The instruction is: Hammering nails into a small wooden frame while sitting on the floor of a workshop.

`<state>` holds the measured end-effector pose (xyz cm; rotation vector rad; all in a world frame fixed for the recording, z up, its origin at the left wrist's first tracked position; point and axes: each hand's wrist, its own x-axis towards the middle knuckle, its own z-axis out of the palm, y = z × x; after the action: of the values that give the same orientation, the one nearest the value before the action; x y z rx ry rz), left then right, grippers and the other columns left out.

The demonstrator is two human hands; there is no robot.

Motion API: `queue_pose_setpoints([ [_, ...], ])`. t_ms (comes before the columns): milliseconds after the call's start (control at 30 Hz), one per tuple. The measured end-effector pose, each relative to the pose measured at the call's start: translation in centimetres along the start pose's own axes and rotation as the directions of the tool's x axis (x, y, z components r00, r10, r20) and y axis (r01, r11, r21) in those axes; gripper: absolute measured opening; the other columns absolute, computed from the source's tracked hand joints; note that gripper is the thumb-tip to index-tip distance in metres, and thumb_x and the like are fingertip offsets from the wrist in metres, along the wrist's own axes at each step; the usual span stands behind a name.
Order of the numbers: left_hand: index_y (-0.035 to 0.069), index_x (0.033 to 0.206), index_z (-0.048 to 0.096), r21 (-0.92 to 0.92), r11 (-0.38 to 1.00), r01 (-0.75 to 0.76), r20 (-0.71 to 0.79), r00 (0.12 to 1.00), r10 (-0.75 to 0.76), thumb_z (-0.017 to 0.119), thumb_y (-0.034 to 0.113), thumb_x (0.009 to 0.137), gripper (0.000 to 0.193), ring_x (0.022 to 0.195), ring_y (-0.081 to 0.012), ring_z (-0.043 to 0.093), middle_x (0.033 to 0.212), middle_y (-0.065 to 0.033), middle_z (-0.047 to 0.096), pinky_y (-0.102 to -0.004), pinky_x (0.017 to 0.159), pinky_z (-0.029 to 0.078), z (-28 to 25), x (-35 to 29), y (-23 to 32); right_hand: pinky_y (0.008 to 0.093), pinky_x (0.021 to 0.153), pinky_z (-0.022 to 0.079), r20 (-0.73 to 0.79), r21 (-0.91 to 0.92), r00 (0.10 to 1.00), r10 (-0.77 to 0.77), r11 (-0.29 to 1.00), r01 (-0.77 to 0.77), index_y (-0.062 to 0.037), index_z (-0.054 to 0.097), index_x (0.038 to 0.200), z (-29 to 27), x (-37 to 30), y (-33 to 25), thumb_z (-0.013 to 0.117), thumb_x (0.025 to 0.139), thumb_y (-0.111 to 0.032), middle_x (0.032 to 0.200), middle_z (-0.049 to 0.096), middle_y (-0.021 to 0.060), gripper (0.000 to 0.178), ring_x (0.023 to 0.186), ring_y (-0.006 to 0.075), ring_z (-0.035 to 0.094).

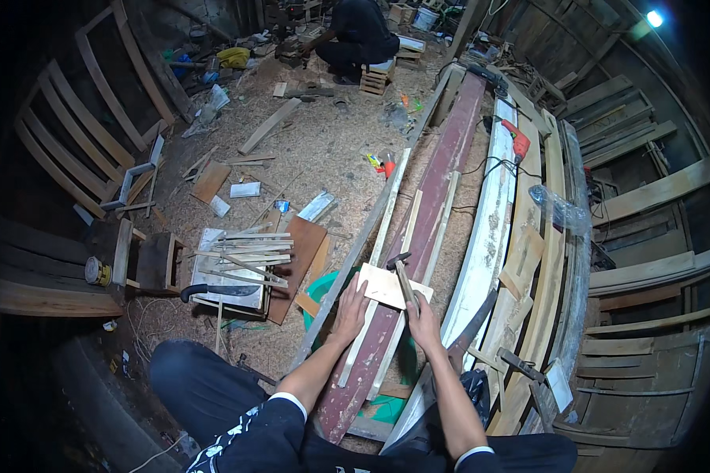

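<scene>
A small pale wooden board (380, 285) lies across narrow wood strips (442, 225) on a long maroon beam (447, 146). My left hand (349, 312) holds the board's left edge, with its fingertips over the top. My right hand (423, 322) grips the wooden handle of a hammer (403, 276) near its lower end. The hammer's dark head is above the board's far edge; whether it touches anything is unclear. The strips stick out from under the board on both its near and far sides.
To the right, a red power drill (517, 142) lies by a white beam (481, 268) with more planks beyond. At left, a machete (227, 291) and several thin sticks (248, 254) lie on a low stack. A green tub (314, 303) stands beneath. Another person (358, 35) crouches far off.
</scene>
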<state>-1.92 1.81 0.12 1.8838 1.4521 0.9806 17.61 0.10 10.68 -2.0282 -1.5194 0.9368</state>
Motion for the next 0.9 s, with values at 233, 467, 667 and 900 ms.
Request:
queue_pose_setpoints([
  [233,0.006,0.141,0.054,0.084,0.996,-0.036,-0.037,0.999,0.039,0.059,-0.004,0.088,0.053,0.139,-0.0358,0.044,0.153,-0.0211,0.043,-0.0494,0.114,0.034,-0.6,0.1,-0.7,0.0507,0.096,0.048,-0.161,0.137,0.98,-0.115,0.981,0.138,0.0012,0.052,0.14,-1.3,2.2,0.9,0.049,0.103,-0.032,0.118,0.064,0.0331,0.05,0.112,0.0486,0.062],
  [467,0.01,0.138,0.058,0.157,0.985,-0.075,-0.038,0.996,0.082,0.062,-0.004,0.086,0.054,0.136,-0.0296,0.05,0.153,-0.017,0.046,-0.0471,0.11,0.038,-1.2,0.0,-0.6,0.0484,0.096,0.048,-0.07,0.138,0.989,-0.133,0.98,0.142,0.0028,0.054,0.138,-2.5,3.5,0.6,0.05,0.103,-0.028,0.115,0.066,0.0334,0.047,0.11,0.046,0.064],
  [667,0.011,0.138,0.059,0.221,0.972,-0.082,-0.025,0.996,0.089,0.065,0.001,0.087,0.052,0.135,-0.0271,0.052,0.152,-0.016,0.048,-0.0465,0.11,0.036,-1.5,-0.1,0.0,0.0449,0.097,0.049,0.233,-0.103,0.963,-0.135,0.981,0.163,0.0045,0.055,0.136,-3.3,3.4,2.5,0.048,0.105,-0.028,0.121,0.063,0.0342,0.046,0.114,0.0441,0.064],
  [900,0.013,0.138,0.059,0.248,0.967,-0.053,-0.005,0.998,0.056,0.066,0.004,0.087,0.052,0.133,-0.0244,0.054,0.152,-0.0143,0.047,-0.0476,0.111,0.035,-2.1,-0.6,-0.3,0.0432,0.099,0.047,0.248,-0.165,0.96,-0.13,0.971,0.174,0.0028,0.056,0.136,-4.5,3.0,0.0,0.049,0.104,-0.025,0.115,0.065,0.0343,0.043,0.113,0.0441,0.064],
])
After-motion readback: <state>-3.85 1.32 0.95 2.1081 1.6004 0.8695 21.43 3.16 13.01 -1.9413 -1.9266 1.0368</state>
